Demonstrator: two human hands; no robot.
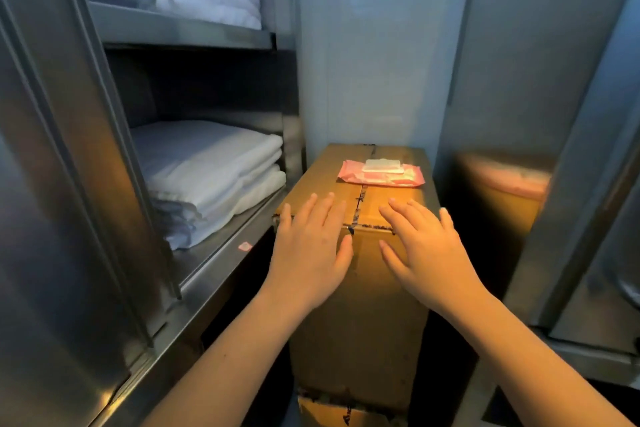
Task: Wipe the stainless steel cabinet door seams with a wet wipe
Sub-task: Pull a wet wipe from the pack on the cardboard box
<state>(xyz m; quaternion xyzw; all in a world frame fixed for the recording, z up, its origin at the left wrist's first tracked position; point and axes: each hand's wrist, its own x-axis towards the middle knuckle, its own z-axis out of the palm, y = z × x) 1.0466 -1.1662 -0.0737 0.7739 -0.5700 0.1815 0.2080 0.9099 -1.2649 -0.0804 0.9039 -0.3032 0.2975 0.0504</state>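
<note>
Cardboard box (360, 253) serves as stand: pink wet-wipe pack (381, 174) lies on its far top, within reach. Left hand (308, 246) and right hand (426, 246), fingers spread and empty, hover over its near edge, apparently reaching for a wipe.

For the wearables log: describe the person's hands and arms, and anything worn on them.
The left hand and right hand are bare: no gloves, rings, watch or bracelets show. Both forearms are uncovered to the frame's edge, no sleeve in view.
</note>
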